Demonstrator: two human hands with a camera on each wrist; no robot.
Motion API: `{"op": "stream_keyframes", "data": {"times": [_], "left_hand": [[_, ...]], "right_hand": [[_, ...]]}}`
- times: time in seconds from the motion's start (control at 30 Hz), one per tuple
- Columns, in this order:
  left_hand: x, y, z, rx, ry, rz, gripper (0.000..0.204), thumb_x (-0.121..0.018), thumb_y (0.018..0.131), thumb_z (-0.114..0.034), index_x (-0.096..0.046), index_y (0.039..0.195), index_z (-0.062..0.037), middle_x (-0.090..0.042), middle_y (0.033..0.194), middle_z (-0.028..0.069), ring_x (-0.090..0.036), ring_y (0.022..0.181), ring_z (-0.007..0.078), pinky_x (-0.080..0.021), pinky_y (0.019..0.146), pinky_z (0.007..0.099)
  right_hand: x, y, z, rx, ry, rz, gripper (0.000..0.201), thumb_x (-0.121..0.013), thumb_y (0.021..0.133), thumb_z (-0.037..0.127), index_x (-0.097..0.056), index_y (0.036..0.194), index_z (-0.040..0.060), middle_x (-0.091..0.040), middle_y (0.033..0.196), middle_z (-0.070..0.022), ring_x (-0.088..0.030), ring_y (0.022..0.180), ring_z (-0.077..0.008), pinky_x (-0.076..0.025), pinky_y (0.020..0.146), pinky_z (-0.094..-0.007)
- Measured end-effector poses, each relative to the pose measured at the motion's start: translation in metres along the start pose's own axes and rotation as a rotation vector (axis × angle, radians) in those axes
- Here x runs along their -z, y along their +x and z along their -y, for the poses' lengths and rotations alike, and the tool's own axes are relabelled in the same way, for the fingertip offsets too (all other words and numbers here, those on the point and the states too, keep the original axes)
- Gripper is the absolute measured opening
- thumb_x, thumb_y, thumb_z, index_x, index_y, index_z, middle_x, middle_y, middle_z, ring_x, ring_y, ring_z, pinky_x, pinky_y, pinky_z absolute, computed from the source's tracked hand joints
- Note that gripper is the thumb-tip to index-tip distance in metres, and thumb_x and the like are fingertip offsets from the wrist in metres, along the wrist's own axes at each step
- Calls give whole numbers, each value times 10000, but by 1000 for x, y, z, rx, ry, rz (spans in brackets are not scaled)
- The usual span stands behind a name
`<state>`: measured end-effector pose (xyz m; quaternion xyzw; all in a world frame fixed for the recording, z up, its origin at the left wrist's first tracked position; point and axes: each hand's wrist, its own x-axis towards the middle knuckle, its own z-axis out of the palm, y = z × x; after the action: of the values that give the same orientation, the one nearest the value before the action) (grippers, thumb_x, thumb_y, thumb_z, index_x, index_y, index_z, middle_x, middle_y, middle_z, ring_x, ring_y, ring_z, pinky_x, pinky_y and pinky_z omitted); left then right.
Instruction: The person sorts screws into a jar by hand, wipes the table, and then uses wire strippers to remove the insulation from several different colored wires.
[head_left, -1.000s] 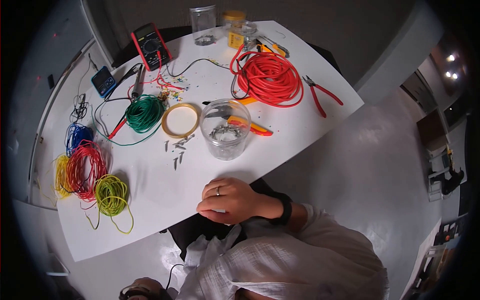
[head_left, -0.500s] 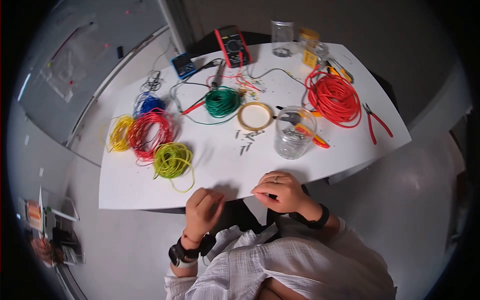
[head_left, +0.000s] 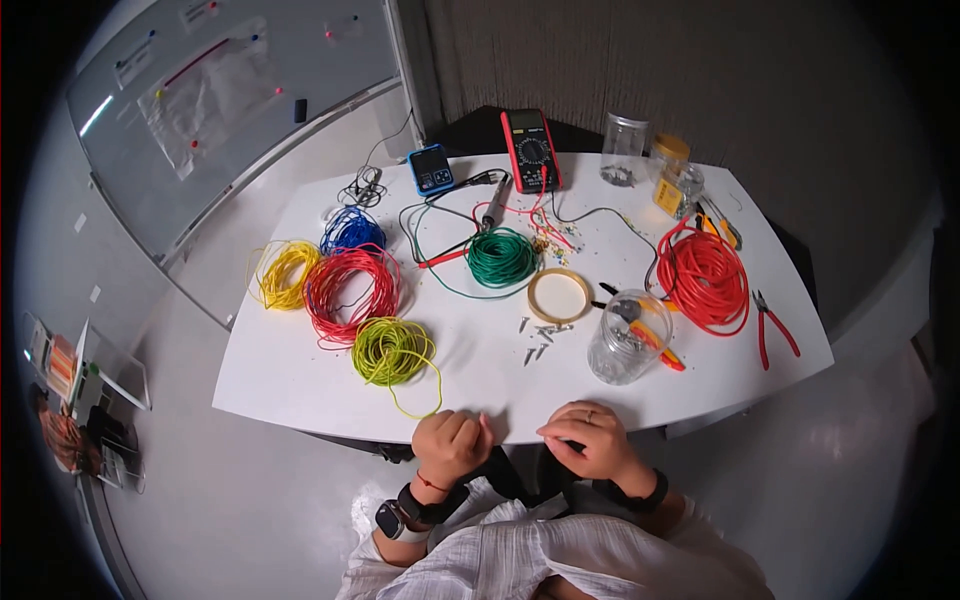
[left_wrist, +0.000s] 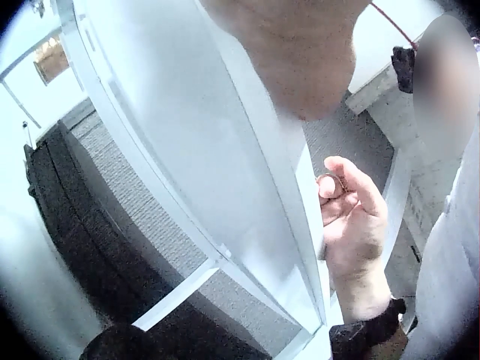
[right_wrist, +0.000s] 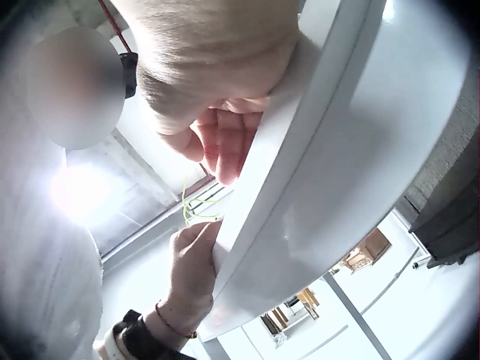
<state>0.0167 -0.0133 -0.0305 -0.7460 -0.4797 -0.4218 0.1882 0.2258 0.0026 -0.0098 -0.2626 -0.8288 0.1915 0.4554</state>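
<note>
At the table's near edge rests my left hand, its fingers loosely curled and holding nothing. The yellow-green wire coil lies just beyond it, a loose end trailing close to the knuckles. My right hand, with a ring on one finger, rests on the same edge a short way to the right, also empty. The right wrist view shows its fingers bent loosely by the table edge. Past this hand stands a clear plastic jar with screws inside, and several loose screws lie to its left.
Red, yellow, blue and green wire coils lie left and centre. A tape roll, multimeter, soldering iron, thick red cable coil and pliers spread across the white table.
The head view has swung left and up. My left hand came into view and its fingers curled in more at the table edge. My right hand stays at the edge.
</note>
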Motion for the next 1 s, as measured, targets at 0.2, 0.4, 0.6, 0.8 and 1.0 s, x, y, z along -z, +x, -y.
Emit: {"op": "stream_keyframes", "data": {"times": [0.2,0.4,0.6,0.8,1.0], "left_hand": [[0,0,1,-7,-5,20,303,-665,638,-75,-401,499,-124,-427,491,13,-413,398,172,-300,366,297],[-1,0,1,21,-60,41,288,-659,609,-59,-402,490,-112,-440,490,38,-417,402,202,-307,381,316],[1,1,2,-1,-42,54,306,-676,639,-70,-407,502,-119,-434,494,16,-422,404,173,-309,365,296],[1,-1,3,-10,-32,60,310,-683,640,-78,-409,501,-122,-421,487,19,-413,400,175,-299,361,298],[0,-2,1,25,-58,54,318,-671,614,-53,-380,495,-108,-414,490,40,-397,402,208,-291,386,324]], "right_hand": [[-1,4,-1,-42,-7,18,111,-642,692,38,-630,801,57,-623,757,-53,-614,725,-205,-484,658,-302],[-1,6,0,-68,-34,41,127,-637,689,38,-628,813,62,-618,789,-49,-606,757,-210,-479,682,-304],[0,5,0,-65,-25,41,123,-636,686,42,-624,806,65,-614,789,-44,-602,766,-208,-480,682,-307],[-1,5,1,-46,-56,44,114,-639,689,54,-619,800,71,-608,783,-41,-598,761,-208,-479,690,-308],[-1,6,1,-36,-62,41,109,-640,691,62,-616,797,74,-603,776,-40,-597,760,-211,-477,692,-312]]}}
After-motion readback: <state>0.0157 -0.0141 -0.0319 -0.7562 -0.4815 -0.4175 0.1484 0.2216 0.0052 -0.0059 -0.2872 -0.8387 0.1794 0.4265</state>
